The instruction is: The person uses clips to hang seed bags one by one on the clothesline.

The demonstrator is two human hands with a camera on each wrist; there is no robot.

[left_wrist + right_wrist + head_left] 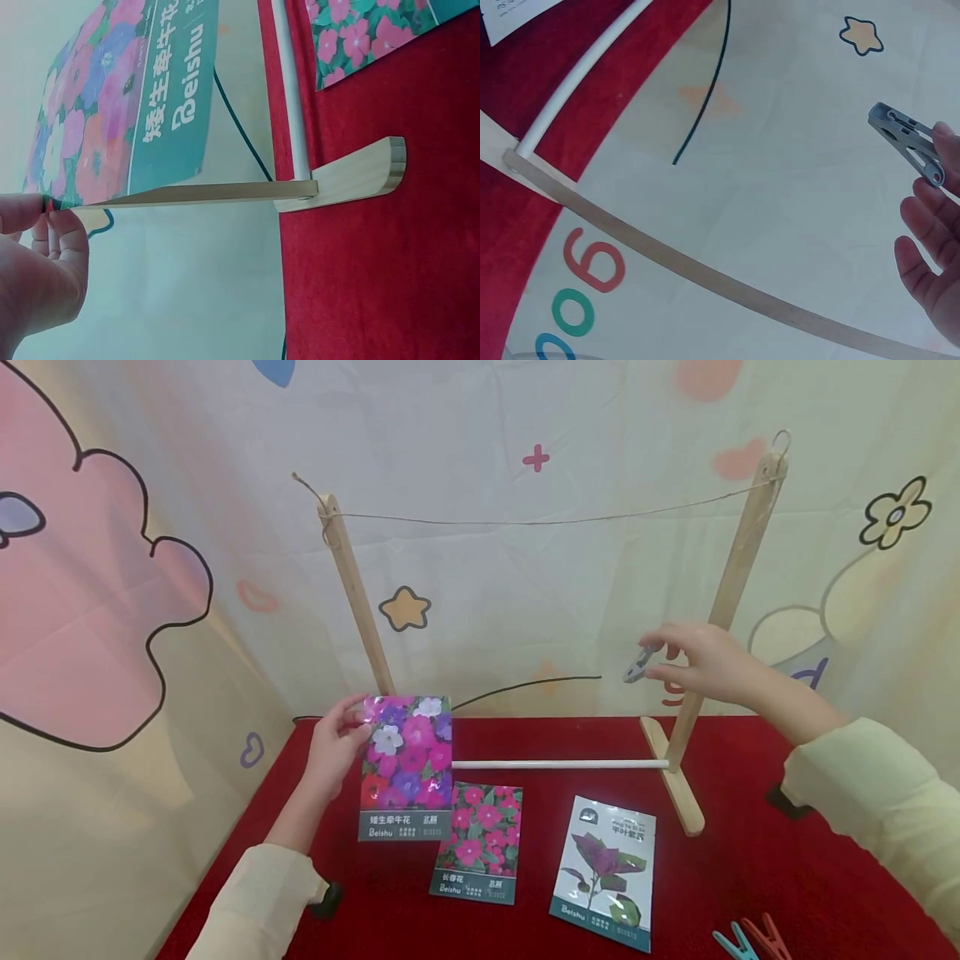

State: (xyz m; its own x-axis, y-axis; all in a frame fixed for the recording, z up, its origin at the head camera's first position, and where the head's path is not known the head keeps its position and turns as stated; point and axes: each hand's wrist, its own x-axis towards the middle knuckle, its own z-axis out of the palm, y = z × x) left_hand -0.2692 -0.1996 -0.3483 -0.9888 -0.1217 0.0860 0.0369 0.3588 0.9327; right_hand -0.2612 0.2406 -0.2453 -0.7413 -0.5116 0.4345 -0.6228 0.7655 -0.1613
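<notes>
My left hand (335, 745) pinches the upper left edge of a seed packet (408, 760) with pink, purple and white flowers, held up in front of the wooden stand's left post (360, 602). In the left wrist view, thumb and fingertips grip this packet (97, 105) at its edge. My right hand (697, 660) holds a grey clothespin (640, 665) between thumb and fingers, raised beside the right post (738, 560). The same clothespin (906, 139) points away from the fingers in the right wrist view. A thin string (525, 522) runs between the two post tops, above both hands.
On the red cloth (525, 935) lie a pink-flower packet (480, 852), partly covered by the raised one, and a packet with a purple-leaved plant (603, 868). A blue clothespin (737, 941) and a red clothespin (767, 937) lie at the front right. A white rod (555, 764) joins the stand's feet.
</notes>
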